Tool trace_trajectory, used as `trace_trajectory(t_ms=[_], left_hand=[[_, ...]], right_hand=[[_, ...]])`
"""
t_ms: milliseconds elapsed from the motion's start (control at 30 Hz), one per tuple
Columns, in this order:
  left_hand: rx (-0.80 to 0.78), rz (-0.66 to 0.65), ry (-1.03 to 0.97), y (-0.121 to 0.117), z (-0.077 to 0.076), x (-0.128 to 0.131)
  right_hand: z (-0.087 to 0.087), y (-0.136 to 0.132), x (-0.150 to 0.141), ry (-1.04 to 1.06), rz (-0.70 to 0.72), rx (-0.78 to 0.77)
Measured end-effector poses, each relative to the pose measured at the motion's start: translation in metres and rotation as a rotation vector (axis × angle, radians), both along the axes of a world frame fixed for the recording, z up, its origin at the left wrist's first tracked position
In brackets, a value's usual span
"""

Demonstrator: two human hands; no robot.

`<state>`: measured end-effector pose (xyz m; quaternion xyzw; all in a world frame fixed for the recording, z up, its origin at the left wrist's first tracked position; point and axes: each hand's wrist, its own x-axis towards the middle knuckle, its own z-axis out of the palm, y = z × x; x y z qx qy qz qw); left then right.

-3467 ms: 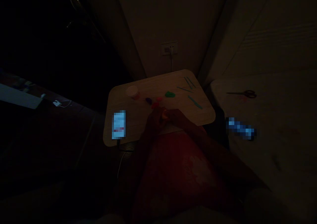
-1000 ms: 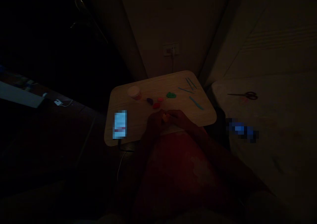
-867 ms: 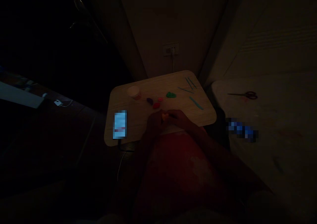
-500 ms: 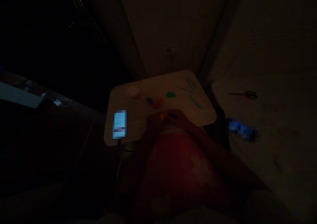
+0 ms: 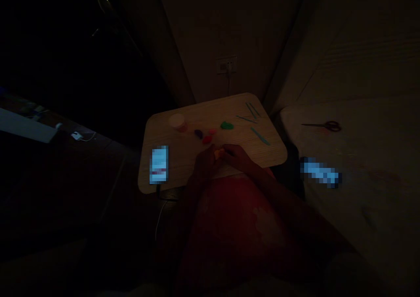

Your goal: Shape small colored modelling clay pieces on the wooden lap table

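The room is very dark. My left hand (image 5: pixel 204 161) and my right hand (image 5: pixel 236 155) meet over the near edge of a small wooden table (image 5: pixel 183 157). Both pinch a small orange lump of clay (image 5: pixel 218 153) held between their fingertips. Just beyond the hands lie a red clay piece (image 5: pixel 207 139), a purple piece (image 5: pixel 197 133) and a green piece (image 5: pixel 226 125). A pale round tub (image 5: pixel 177 122) stands at the table's far left.
A lit phone (image 5: pixel 159 164) lies on the table's near left corner. Thin teal modelling tools (image 5: pixel 252 113) lie at the far right. Scissors (image 5: pixel 324 125) and a blurred bright object (image 5: pixel 320 172) rest on the bed to the right. A wall socket (image 5: pixel 226 64) is behind.
The hands stay together at the table's near edge, working the orange lump with small finger shifts. Nothing else has moved.
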<state>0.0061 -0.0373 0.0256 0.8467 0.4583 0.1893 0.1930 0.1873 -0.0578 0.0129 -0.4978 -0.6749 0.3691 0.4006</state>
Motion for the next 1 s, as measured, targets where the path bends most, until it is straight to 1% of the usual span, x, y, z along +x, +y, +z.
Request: trace_trajectory(t_ms=[100, 233, 367, 467, 533, 633, 767, 867, 1000], left_hand=[[0.023, 0.005, -0.035, 0.000, -0.004, -0.001], [0.015, -0.053, -0.110, 0.000, -0.007, -0.004], [-0.022, -0.120, -0.227, 0.000, -0.002, -0.004], [-0.032, -0.194, -0.299, -0.001, 0.003, -0.004], [-0.024, -0.240, -0.313, -0.001, 0.005, -0.004], [-0.014, -0.268, -0.310, 0.000, 0.004, -0.004], [-0.018, -0.252, -0.303, 0.001, 0.003, -0.005], [-0.005, -0.196, -0.335, 0.001, 0.001, -0.005], [-0.025, -0.117, -0.387, 0.003, -0.003, -0.005]], right_hand=[[0.003, -0.001, -0.001, 0.033, -0.024, -0.013], [0.006, -0.003, -0.002, 0.068, -0.030, -0.048], [0.005, -0.003, -0.002, 0.092, -0.026, -0.029], [0.004, -0.002, -0.001, 0.132, -0.028, -0.022], [0.003, -0.001, 0.000, 0.155, -0.023, -0.018], [0.003, -0.002, 0.000, 0.162, -0.018, -0.025], [0.004, -0.002, 0.000, 0.197, -0.019, -0.040], [0.004, -0.003, -0.001, 0.237, -0.020, -0.028], [0.004, -0.004, -0.001, 0.236, -0.041, -0.050]])
